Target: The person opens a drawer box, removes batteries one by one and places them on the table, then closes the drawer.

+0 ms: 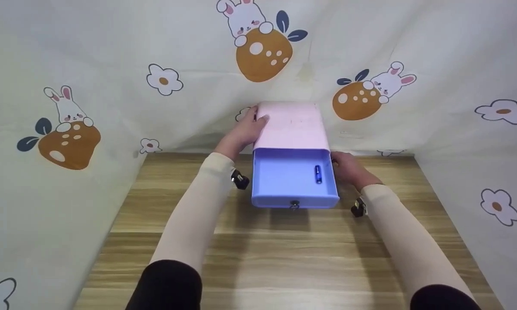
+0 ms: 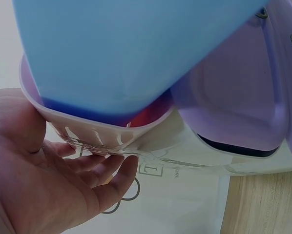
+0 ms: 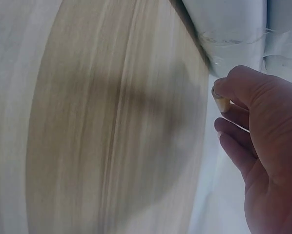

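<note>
A pink drawer box (image 1: 291,125) stands against the back wall. Its blue drawer (image 1: 280,174) is pulled out toward me, with a small blue battery (image 1: 318,174) lying in it at the right. My left hand (image 1: 246,131) rests on the box's left side, thumb over the top edge; in the left wrist view its fingers (image 2: 107,187) lie along the pink casing. On the other side of the drawer, my right hand (image 1: 351,168) is low beside the box. Between its thumb and forefinger it pinches a small pale thing (image 3: 223,103), mostly hidden; I cannot tell its kind.
Lower purple drawers (image 2: 239,83) with small metal pulls show under the blue one in the left wrist view. A wood-grain tabletop (image 1: 275,258) runs toward me. Pale cloth walls (image 1: 189,120) printed with rabbits and flowers enclose the back and both sides.
</note>
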Demonstrator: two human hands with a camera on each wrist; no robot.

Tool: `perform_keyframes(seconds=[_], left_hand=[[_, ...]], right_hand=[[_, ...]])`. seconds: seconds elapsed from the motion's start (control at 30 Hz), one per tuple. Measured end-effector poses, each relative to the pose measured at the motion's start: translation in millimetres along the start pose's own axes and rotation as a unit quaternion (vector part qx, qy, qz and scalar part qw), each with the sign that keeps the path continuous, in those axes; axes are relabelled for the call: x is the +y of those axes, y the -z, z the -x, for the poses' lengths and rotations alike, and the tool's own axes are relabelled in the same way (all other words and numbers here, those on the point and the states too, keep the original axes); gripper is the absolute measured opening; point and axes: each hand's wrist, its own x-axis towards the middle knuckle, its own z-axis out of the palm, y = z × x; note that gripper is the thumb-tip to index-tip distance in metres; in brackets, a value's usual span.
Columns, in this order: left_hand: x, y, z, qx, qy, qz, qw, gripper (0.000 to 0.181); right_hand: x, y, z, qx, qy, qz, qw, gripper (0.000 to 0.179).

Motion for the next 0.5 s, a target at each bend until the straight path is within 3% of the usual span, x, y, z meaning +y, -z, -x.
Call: perform_keyframes(seconds=[0.33,0.5], left_hand=[[-1.6,0.6,-2.4,-0.006,0.001,-0.007,1.0,0.078],[-1.2,0.1,-2.1,-0.004,0.0,-0.006,1.0,0.078]], right_hand=[[9,-10,-0.5,0.017,0.025,-0.002,0.9995,0.024],[11,-11,-0.5,0.002,0.002,-0.013,0.9999,0.03]])
